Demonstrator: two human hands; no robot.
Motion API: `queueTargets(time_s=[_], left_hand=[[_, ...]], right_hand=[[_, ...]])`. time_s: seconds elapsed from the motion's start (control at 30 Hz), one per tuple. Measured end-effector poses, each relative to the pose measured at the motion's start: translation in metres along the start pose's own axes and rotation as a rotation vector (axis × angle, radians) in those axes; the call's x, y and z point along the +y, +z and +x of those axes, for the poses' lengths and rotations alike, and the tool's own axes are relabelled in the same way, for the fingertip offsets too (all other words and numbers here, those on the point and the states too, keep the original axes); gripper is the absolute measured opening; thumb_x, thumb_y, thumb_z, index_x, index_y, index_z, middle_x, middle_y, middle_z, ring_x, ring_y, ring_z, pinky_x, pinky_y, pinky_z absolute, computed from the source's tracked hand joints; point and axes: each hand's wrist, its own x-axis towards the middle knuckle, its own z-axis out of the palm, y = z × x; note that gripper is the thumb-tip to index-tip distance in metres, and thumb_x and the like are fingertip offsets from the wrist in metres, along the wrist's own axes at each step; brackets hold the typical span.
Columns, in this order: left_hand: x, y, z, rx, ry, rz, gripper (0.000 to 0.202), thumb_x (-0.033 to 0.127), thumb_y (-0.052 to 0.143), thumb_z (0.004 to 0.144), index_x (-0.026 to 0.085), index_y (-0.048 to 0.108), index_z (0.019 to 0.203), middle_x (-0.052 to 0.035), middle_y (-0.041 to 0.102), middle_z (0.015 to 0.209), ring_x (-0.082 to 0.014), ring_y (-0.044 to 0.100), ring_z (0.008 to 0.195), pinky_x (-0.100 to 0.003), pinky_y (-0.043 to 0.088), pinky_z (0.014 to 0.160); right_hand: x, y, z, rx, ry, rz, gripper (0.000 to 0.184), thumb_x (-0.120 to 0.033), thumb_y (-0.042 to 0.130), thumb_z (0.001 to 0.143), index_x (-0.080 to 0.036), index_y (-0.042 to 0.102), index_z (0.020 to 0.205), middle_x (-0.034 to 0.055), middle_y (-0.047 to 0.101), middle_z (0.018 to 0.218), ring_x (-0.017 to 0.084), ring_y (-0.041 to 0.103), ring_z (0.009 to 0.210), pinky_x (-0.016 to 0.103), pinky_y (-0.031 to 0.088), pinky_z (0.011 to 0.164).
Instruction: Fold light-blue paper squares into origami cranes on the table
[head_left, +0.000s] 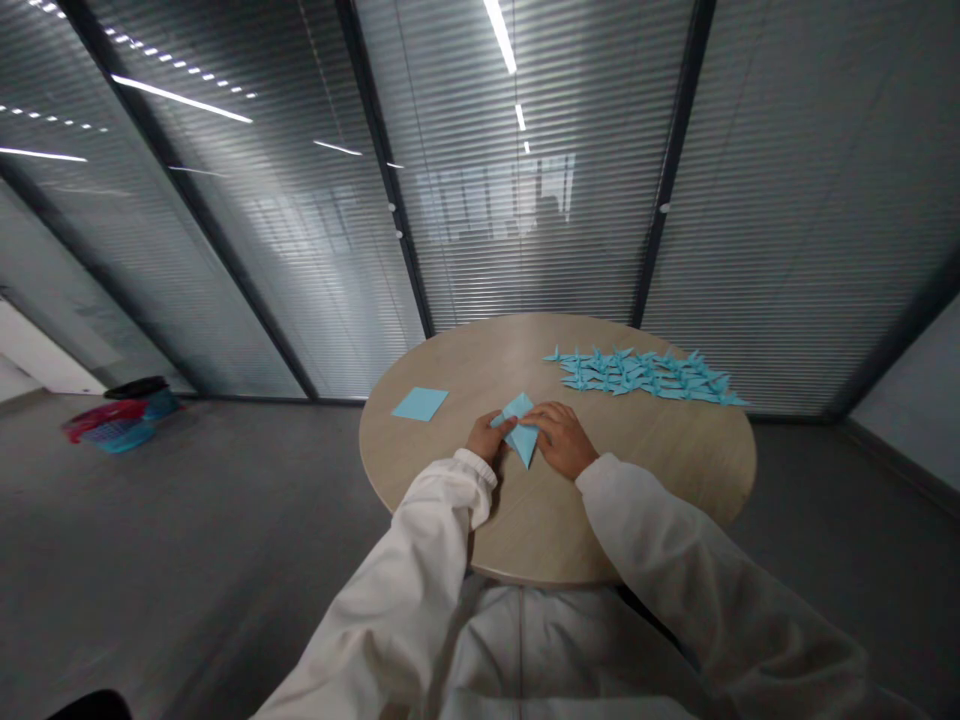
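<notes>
Glass partition walls with slatted blinds behind them rise ahead of me, and a dim shape in the panes is too blurred to make out. Below them runs a grey floor, with a heap of red and blue baskets lying well off to my left; I can't sort out exactly what's in that heap. A dark object is cut off by the bottom corner of my view.

In front of me stands a round wooden table, its near edge passing under my white sleeves. Across the far side lies a dense cluster of blue origami cranes, overlapping too much for me to count. A flat square of blue paper sits to the left, apart from my hands.

The folded blue paper is at the table's middle, between my left hand and right hand, its point aimed toward me. Both hands touch it, but they cover part of it, so I can't tell whether I'm pinching it or only pressing it down. Bare wood lies on either side of my hands.
</notes>
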Motion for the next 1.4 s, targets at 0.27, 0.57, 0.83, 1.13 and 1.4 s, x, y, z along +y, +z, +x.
queueTargets(time_s=[0.27,0.57,0.83,1.13,1.4], left_hand=[[-0.008,0.001,0.003,-0.064,-0.045,-0.006,0.036,0.041,0.074,0.054,0.013,0.056,0.067,0.0034,0.050,0.051,-0.0078,0.044,0.044,-0.020,0.035,0.042],[-0.011,-0.002,0.007,-0.061,-0.015,0.072,0.031,0.040,0.071,0.056,0.013,0.055,0.060,0.0036,0.048,0.048,-0.0079,0.041,0.043,-0.022,0.031,0.046],[-0.011,-0.002,0.009,0.055,0.050,-0.002,0.032,0.041,0.070,0.059,0.015,0.052,0.062,0.0049,0.046,0.049,-0.0076,0.042,0.044,-0.021,0.032,0.045],[0.000,0.002,0.003,0.090,-0.015,-0.230,0.038,0.042,0.074,0.056,0.016,0.050,0.071,0.0064,0.046,0.053,-0.0066,0.043,0.044,-0.020,0.035,0.041],[0.013,0.003,0.000,0.145,-0.088,-0.380,0.027,0.034,0.067,0.069,0.016,0.050,0.082,0.0048,0.051,0.057,-0.0078,0.050,0.046,-0.019,0.043,0.042]], right_hand=[[-0.004,-0.004,0.000,-0.018,0.037,-0.092,0.039,-0.002,0.049,0.064,-0.019,0.063,0.096,0.0103,0.051,0.106,0.025,0.041,0.105,0.040,0.034,0.091],[-0.003,-0.004,0.000,-0.085,0.036,-0.166,0.028,-0.006,0.050,0.071,-0.018,0.059,0.094,0.0085,0.053,0.092,0.024,0.042,0.093,0.036,0.034,0.084],[0.000,-0.003,0.000,-0.041,0.051,-0.159,0.017,-0.007,0.053,0.073,-0.020,0.063,0.077,0.0081,0.052,0.092,0.024,0.042,0.094,0.038,0.035,0.085],[0.001,-0.005,0.000,-0.060,-0.009,-0.162,0.026,-0.003,0.050,0.072,-0.018,0.062,0.088,0.0097,0.057,0.103,0.024,0.045,0.105,0.040,0.036,0.094],[0.000,0.000,-0.001,-0.126,-0.199,-0.101,0.041,-0.002,0.041,0.076,-0.016,0.058,0.110,0.0102,0.057,0.116,0.021,0.043,0.118,0.044,0.032,0.105]])
